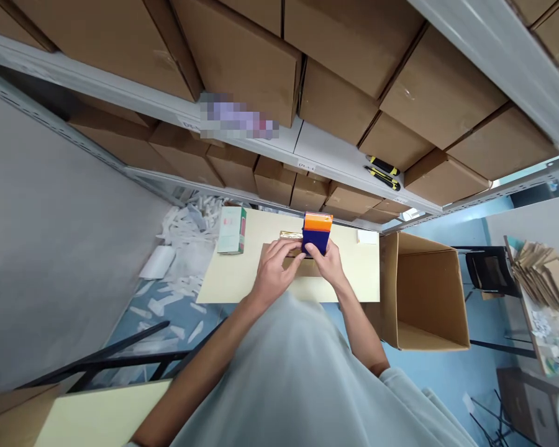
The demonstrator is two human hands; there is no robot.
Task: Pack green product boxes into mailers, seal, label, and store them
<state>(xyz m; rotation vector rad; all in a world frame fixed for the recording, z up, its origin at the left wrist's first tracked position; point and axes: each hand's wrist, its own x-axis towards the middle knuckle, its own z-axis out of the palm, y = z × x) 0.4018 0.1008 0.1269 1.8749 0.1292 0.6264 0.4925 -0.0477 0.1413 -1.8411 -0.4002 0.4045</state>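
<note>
Over the table, my right hand [328, 264] grips a small flat dark blue and orange packet [315, 233], its thumb on the front. My left hand [276, 268] closes at the packet's lower left edge, with thumb and fingertips against it. Just beyond my left fingers lies a small gold and white item [290, 235], partly covered. Beneath both hands is a brown cardboard piece [302, 268], mostly hidden, so I cannot tell whether it is a box. The pale yellow table [233, 279] carries these things.
A white and green box [231, 230] stands on the table's left, a small white block [367, 236] on its right. A large open carton [428, 298] is right of the table. Shelves [335, 158] hold brown boxes and two yellow-black cutters [382, 172]. White scraps [181, 248] cover the left floor.
</note>
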